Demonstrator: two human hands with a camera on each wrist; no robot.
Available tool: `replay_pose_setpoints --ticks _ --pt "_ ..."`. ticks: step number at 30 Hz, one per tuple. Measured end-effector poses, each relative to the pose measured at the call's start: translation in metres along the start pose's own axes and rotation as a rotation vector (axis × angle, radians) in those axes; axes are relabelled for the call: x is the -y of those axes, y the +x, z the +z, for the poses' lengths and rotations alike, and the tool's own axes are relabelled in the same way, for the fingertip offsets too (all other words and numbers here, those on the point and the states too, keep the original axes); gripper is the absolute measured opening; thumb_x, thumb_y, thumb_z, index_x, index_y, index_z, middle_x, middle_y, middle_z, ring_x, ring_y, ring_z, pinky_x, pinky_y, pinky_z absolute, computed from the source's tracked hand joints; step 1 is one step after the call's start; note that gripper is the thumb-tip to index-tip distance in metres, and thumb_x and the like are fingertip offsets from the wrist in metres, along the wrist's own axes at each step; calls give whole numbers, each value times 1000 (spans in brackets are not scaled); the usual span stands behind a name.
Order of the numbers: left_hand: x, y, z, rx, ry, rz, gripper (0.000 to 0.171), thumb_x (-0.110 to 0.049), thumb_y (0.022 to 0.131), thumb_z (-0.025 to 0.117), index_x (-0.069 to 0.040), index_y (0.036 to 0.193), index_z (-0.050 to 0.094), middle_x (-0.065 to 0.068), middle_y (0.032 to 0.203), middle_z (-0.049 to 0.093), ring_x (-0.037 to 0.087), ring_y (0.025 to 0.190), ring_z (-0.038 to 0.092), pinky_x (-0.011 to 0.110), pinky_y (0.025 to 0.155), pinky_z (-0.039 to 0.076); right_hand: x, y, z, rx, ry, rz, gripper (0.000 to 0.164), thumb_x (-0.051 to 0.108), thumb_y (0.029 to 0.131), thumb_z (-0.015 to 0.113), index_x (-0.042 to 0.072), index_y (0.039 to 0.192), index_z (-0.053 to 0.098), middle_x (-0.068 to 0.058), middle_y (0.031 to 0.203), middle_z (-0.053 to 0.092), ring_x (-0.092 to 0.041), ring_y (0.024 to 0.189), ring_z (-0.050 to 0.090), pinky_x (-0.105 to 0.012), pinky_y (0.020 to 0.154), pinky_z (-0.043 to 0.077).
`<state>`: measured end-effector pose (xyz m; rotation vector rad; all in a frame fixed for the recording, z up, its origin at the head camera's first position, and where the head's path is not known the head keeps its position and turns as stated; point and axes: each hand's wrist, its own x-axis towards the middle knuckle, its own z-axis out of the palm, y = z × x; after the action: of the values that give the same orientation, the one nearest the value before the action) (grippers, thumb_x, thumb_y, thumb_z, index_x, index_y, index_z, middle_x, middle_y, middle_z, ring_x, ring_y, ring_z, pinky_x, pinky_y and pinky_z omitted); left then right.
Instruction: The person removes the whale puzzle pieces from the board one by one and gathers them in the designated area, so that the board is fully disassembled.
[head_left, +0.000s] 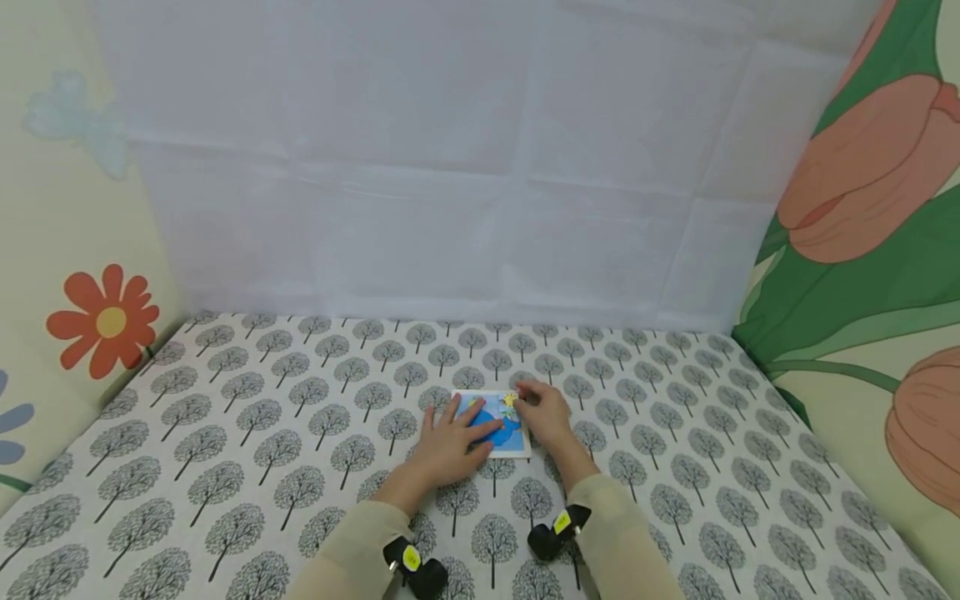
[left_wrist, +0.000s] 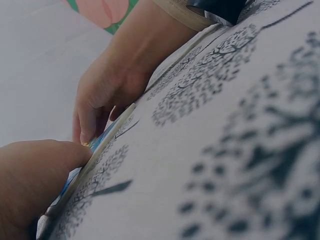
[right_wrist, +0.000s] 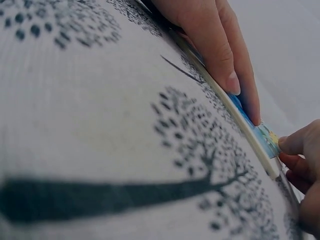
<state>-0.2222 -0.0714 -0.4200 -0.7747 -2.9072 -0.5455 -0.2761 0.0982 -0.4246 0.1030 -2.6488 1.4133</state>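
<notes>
A small flat picture board, blue inside a white border, lies on the cloth in front of the person. The left hand rests on its left and middle part with fingers spread and straight, pressing on the picture. At the board's upper right corner, the right hand pinches a small puzzle piece with a yellow sun on it between thumb and fingers. The right wrist view has this piece tilted at the end of the board, close to the left fingertips. Much of the blue picture is hidden under the left hand.
A white cloth printed with dark trees covers the table. Behind it hangs a white sheet, with flower-painted walls at the sides. Each wrist wears a black camera.
</notes>
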Motion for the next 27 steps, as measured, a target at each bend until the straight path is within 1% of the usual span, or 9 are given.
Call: replay_pose_setpoints --ticks 2,6,11,16,20,23,27 --pt "0 0 0 1 -8 -1 39 -35 89 45 -24 125 48 7 138 27 37 126 10 61 92 5 0 0 0 6 -4 2 27 8 78 61 5 105 62 -4 93 59 -20 93 54 -34 84 40" --pt "0 0 1 4 -9 1 39 -35 89 45 -24 126 48 7 138 27 37 126 9 61 92 5 2 1 -1 13 -25 13 20 10 79 61 6 98 64 -6 94 59 -21 90 55 -34 81 42" --pt "1 0 3 2 -7 4 39 -36 89 44 -25 126 47 6 138 27 37 125 10 61 92 5 3 0 -1 17 -37 35 18 11 78 61 9 95 65 -5 93 59 -20 89 54 -35 82 41" --pt "1 0 3 -3 -8 6 39 -37 89 44 -25 126 48 6 138 27 37 125 10 61 92 5 5 -2 -3 10 -23 -2 17 10 77 62 8 94 65 -3 87 59 -20 85 55 -36 79 41" --pt "2 0 3 -2 -2 4 39 -37 89 44 -25 126 48 6 138 27 37 125 10 61 92 5 4 -1 -3 13 -15 -30 17 10 77 61 8 93 65 -1 79 56 -17 76 54 -35 73 42" --pt "2 0 3 -1 -1 2 39 -37 89 44 -25 126 48 6 138 27 37 125 10 61 92 5 3 0 -3 16 0 -42 17 9 77 61 8 93 65 0 76 55 -17 73 53 -34 70 43" --pt "2 0 2 -1 -5 3 39 -36 89 44 -25 126 48 7 138 27 37 125 10 61 92 5 2 1 -4 24 28 -25 17 9 77 62 8 93 65 0 77 56 -17 75 53 -34 71 43"
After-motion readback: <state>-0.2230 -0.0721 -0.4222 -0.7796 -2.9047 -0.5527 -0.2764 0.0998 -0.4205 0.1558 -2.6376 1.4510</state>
